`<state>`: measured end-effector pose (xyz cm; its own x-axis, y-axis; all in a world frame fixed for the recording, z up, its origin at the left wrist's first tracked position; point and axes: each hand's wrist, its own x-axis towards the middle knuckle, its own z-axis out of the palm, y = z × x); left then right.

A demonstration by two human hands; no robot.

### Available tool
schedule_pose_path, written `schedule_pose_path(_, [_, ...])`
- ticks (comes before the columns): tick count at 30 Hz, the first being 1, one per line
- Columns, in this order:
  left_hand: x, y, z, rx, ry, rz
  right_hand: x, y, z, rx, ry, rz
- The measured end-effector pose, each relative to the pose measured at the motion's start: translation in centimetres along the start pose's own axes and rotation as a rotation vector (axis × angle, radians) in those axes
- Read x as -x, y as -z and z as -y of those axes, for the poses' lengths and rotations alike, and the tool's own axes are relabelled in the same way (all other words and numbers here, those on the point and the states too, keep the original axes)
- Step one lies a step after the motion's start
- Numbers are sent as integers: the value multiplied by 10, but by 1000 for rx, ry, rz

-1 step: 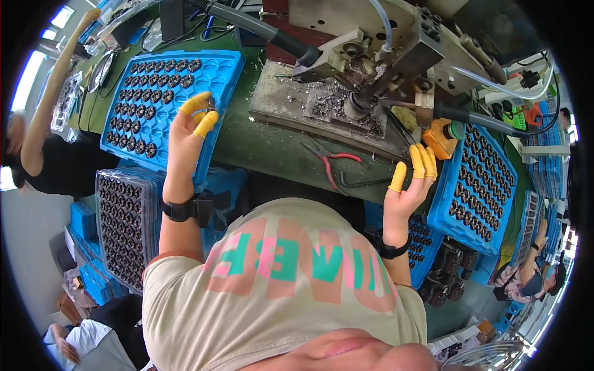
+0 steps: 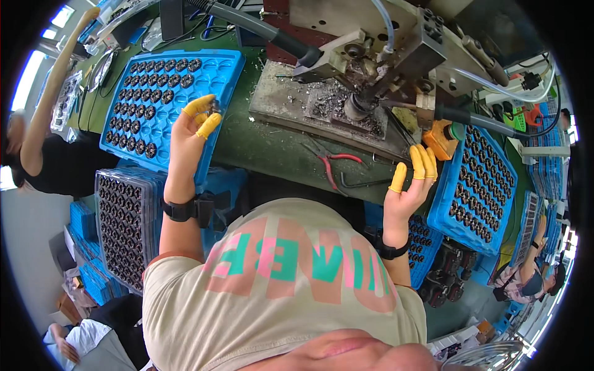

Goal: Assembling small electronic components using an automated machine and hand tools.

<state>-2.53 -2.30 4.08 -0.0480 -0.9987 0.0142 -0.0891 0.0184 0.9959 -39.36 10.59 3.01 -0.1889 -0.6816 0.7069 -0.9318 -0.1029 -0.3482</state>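
My left hand [image 2: 193,130], with yellow finger cots on its fingertips, pinches a small dark round part [image 2: 215,106] by the right edge of a blue tray [image 2: 228,77]. Fingers partly hide the part. Rows of similar black ring-shaped parts [image 2: 150,112] fill much of that tray, and its right-hand pockets are bare. Over the front edge of the bench, my right hand [image 2: 407,191] is held palm up, its yellow-tipped fingers apart and nothing in them. A metal machine head [image 2: 359,106] stands between the hands, above a plate strewn with metal chips.
Red-handled pliers [image 2: 331,164] and a black hex key [image 2: 365,183] lie at the bench's front. An orange bottle [image 2: 440,141] stands beside a full blue tray [image 2: 440,207] at right. Stacked trays [image 2: 127,232] of parts sit at lower left. Other people work at both sides.
My left hand has shifted slightly to the right with the small round part in its fingers. My right hand stays in place.
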Motion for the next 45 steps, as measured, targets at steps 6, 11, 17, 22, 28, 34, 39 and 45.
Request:
schedule_pose_path(6, [-4,-7,2,84,-6,3,2,3,1,44,10,24])
schedule_pose_path(11, [-4,-4,4,45,0,15,1,-2,1,21,-1,36])
schedule_pose_path(17, [-5,-5,3,54,-14,74,0,0,2,39,4,11])
schedule_pose_path(22, [-4,-7,3,44,-37,81,1,-1,0,31,14,-2])
schedule_pose_path(28, [-2,-3,-4,15,-43,102,3,-2,0,6,13,-9])
schedule_pose_path(34, [15,0,-35,87,-61,89,4,-3,-2,-11,3,-10])
schedule_pose_path(39, [23,7,-37,72,-115,116,4,-3,-2,1,1,-17])
schedule_pose_path(45, [29,7,-37,-6,-160,67,3,-3,-2,15,6,-15])
